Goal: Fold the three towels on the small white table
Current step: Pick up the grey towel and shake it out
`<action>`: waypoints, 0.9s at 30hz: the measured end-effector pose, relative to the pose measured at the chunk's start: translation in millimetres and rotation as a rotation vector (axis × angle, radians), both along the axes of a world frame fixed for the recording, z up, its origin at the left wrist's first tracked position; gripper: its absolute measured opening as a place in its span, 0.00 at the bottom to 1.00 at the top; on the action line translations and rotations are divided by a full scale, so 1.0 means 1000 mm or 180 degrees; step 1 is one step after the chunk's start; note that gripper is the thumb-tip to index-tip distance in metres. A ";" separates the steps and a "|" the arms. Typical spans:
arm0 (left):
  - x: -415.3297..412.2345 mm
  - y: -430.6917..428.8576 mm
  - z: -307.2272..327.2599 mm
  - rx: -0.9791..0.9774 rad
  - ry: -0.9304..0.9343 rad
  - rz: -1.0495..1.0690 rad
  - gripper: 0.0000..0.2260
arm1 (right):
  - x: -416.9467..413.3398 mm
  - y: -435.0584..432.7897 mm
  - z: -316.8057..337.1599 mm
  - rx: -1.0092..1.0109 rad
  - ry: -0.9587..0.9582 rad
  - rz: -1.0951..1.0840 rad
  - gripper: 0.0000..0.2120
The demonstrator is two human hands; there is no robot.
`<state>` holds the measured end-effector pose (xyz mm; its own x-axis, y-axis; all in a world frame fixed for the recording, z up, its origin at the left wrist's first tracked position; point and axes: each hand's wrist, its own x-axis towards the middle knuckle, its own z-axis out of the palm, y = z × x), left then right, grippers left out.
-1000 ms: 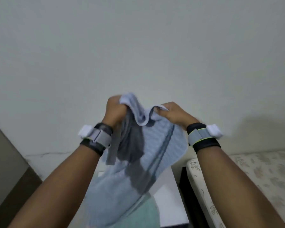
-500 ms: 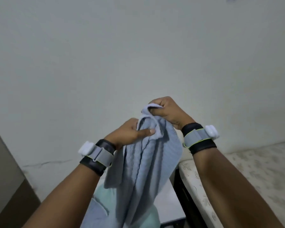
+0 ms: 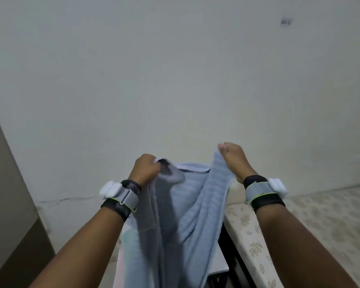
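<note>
A light blue ribbed towel (image 3: 195, 215) hangs in the air in front of me, held up by its top edge. My left hand (image 3: 146, 169) grips one bunched end of that edge. My right hand (image 3: 234, 157) pinches the other end, a little higher and to the right. The towel sags between the hands and drapes down over the small white table (image 3: 221, 260), hiding most of it. A pale green towel (image 3: 126, 240) shows on the table behind the blue one, at its left edge.
A mattress with a leaf pattern (image 3: 299, 225) lies to the right of the table, with a dark gap between them. A plain white wall (image 3: 175, 80) fills the background. A brown panel (image 3: 10, 204) stands at the far left.
My hands have drawn apart along the towel's top edge. The left hand has gone from touching the cloth with flat fingers to gripping it, and the towel is spread wider.
</note>
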<state>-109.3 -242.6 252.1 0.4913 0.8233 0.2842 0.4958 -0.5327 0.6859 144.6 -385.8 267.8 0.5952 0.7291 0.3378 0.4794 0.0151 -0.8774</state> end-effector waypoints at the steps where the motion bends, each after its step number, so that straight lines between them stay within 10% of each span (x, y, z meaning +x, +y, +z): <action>1: 0.004 -0.005 0.006 -0.0001 -0.0240 -0.0254 0.19 | -0.002 -0.003 0.010 -0.0177 -0.0365 0.0412 0.18; 6: 0.024 -0.048 0.058 -0.0169 -0.0613 -0.1633 0.16 | -0.035 -0.009 0.036 -0.0830 -0.1233 0.1915 0.24; 11: 0.023 -0.039 0.048 0.0179 -0.0622 -0.1027 0.09 | -0.025 0.003 0.046 -0.0594 -0.1590 0.1772 0.21; 18: 0.011 -0.022 -0.043 0.0288 0.0446 0.0142 0.10 | -0.002 0.008 0.034 -0.0139 -0.0463 0.1773 0.24; 24: 0.008 -0.016 -0.033 -0.0866 -0.0988 0.0907 0.22 | 0.030 0.035 0.026 -0.0101 -0.0398 -0.0642 0.05; 27: 0.022 -0.026 0.011 -0.0818 -0.1012 0.0142 0.22 | 0.011 0.041 0.016 -0.0394 0.0211 0.0162 0.10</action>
<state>-87.2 -269.0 263.3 0.3745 0.9058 0.1984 0.2564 -0.3068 0.9166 155.7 -344.4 283.5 0.5745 0.7925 0.2045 0.4218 -0.0725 -0.9038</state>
